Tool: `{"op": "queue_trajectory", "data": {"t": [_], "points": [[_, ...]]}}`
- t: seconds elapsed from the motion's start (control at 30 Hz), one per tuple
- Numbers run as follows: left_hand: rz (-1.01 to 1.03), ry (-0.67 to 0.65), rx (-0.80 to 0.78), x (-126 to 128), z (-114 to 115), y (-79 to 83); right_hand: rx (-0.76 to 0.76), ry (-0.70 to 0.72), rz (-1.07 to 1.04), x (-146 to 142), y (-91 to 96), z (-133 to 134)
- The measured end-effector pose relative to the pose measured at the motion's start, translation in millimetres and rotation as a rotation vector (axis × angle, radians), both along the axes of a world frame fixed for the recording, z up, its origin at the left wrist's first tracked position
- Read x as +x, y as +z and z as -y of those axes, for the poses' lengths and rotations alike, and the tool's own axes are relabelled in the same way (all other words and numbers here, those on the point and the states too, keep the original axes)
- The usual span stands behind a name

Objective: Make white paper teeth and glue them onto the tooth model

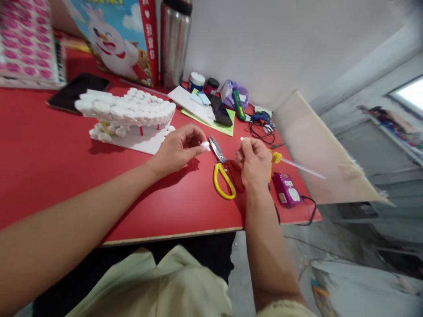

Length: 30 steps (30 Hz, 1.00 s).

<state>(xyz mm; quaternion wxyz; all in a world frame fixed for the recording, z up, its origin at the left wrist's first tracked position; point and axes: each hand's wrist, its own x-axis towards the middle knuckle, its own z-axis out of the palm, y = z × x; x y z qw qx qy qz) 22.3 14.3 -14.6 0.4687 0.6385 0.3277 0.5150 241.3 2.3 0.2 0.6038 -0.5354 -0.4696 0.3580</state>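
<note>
Fingers of the left hand (176, 152) are closed in a pinch on a white bit (205, 145), held above the red tabletop (191, 209); the right hand (254, 160), nearer the tabletop's right edge, has its fingers closed too, with a white speck (242, 139) showing at their tips. The model (127, 110), made of white rounded pieces, lies to the left of both hands and closer to the far edge than the pinched bit, so the left hand is clearly the nearer one. Its long axis runs roughly along the near edge, its right end just beside the left knuckles; whether they touch I cannot tell. Scissors (220, 156) lie between the hands, blades toward the far edge, yellow handle toward the near edge.
</note>
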Motion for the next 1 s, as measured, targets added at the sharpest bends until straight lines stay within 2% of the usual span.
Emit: {"op": "queue_trajectory", "data": {"t": [0.17, 0.27, 0.33, 0.47, 0.57, 0.67, 0.83, 0.9, 1.0], "points": [[-0.016, 0.010, 0.006, 0, -1, 0.5, 0.122, -0.160, 0.463, 6, -6.5, 1], [-0.047, 0.043, 0.035, -1, -2, 0.8, 0.137, -0.256, 0.705, 12, -5.8, 1], [-0.056, 0.053, 0.045, -1, -2, 0.6, 0.099, -0.261, 0.737, 14, -6.0, 0], [-0.035, 0.040, 0.034, 0, -3, -0.7, 0.004, -0.175, 0.636, 15, -9.9, -2], [-0.035, 0.054, 0.042, 0, -2, -0.7, 0.023, -0.161, 0.650, 17, -12.5, -3], [0.000, 0.111, 0.044, 0, -3, 1.5, 0.055, -0.166, 0.730, 21, -13.8, -3], [0.114, 0.243, 0.033, -3, -5, 6.5, 0.026, -0.172, 0.853, 22, -12.3, -4], [0.141, 0.238, 0.038, -4, -6, 6.5, -0.009, -0.195, 0.891, 18, -9.1, -3], [0.143, 0.163, 0.038, -2, -5, 4.4, -0.097, -0.286, 0.929, 12, -4.0, -1]]}}
